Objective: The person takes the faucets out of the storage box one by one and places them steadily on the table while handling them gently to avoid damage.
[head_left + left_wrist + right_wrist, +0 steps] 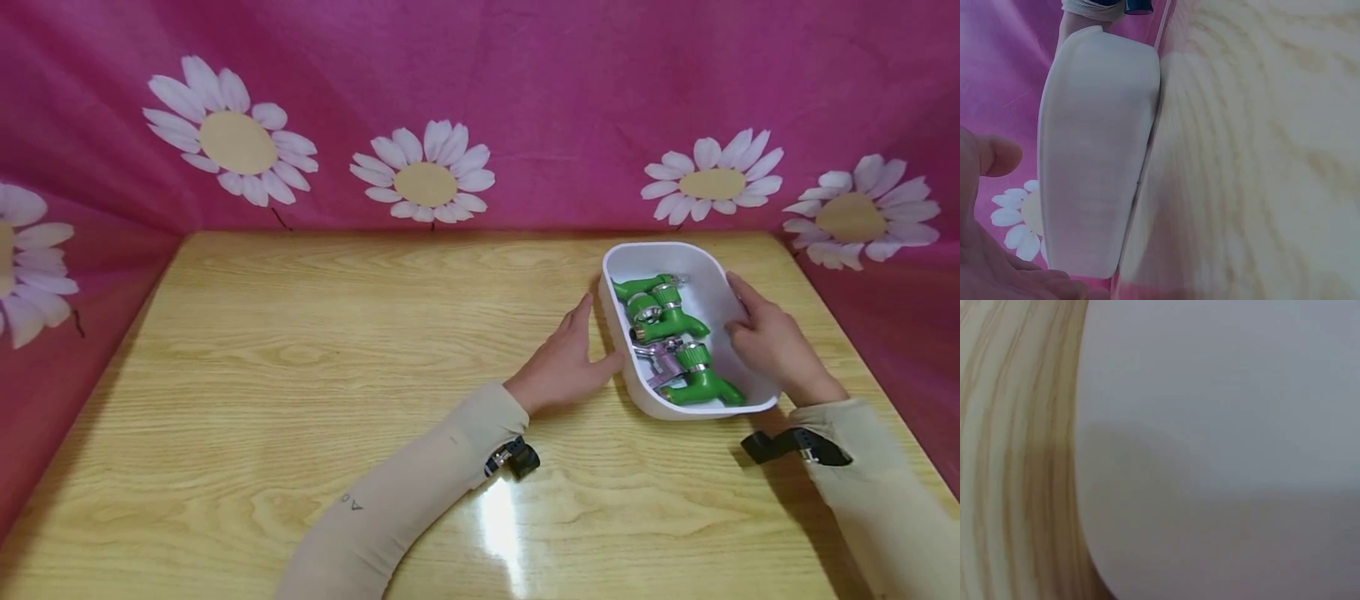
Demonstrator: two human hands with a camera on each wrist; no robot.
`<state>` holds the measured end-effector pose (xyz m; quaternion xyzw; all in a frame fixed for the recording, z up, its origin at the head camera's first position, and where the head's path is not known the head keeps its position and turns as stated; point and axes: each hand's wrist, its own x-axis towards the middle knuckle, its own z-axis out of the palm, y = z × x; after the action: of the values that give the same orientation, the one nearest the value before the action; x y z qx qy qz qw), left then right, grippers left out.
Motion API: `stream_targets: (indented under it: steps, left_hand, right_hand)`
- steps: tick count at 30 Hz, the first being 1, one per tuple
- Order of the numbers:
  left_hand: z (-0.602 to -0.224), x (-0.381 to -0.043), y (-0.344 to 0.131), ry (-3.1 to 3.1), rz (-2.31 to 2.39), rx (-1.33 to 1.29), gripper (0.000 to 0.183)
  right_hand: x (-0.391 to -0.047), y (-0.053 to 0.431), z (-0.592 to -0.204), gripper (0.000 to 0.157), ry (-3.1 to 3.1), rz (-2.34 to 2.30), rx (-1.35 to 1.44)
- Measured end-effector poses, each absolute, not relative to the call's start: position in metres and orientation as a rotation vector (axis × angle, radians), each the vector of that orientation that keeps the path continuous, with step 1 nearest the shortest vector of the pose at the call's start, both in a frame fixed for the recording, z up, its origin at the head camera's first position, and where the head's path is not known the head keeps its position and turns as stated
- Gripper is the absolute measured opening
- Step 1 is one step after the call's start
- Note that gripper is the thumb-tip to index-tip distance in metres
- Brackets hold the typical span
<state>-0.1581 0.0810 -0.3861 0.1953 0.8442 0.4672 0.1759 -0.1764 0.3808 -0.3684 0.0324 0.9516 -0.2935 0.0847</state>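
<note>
A white plastic tub [648,398] sits on the right part of the table, with several green taps [701,387] inside. Among the taps lie shiny metal and pale purple pieces [663,364], partly covered. At the tub's right side my right hand [780,346] grips the rim, thumb over the inner side and fingers toward the outside. My left hand [562,362] is beside the opposite wall, its fingers extended and thumb spread. In the left wrist view, the thumb [1000,155] stands apart from the tub's outer wall [1097,150]. The right wrist view shows only the tub's wall [1222,412] close up.
The wood-grain table [300,333] stretches out to the left and in front of the tub. A pink cloth [555,100] with white daisies hangs along the back and both sides. Each sleeve carries a black wrist camera, such as the left camera [521,458].
</note>
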Motion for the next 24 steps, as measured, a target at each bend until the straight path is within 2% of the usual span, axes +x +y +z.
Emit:
stream_targets:
  steps: [24]
  left_hand:
    - [-0.389, -0.161, 0.076, 2.436, 1.511, 0.636, 0.117]
  right_hand:
    - [-0.178, 0.336, -0.372, 0.077, 2.930, -0.865, -0.043]
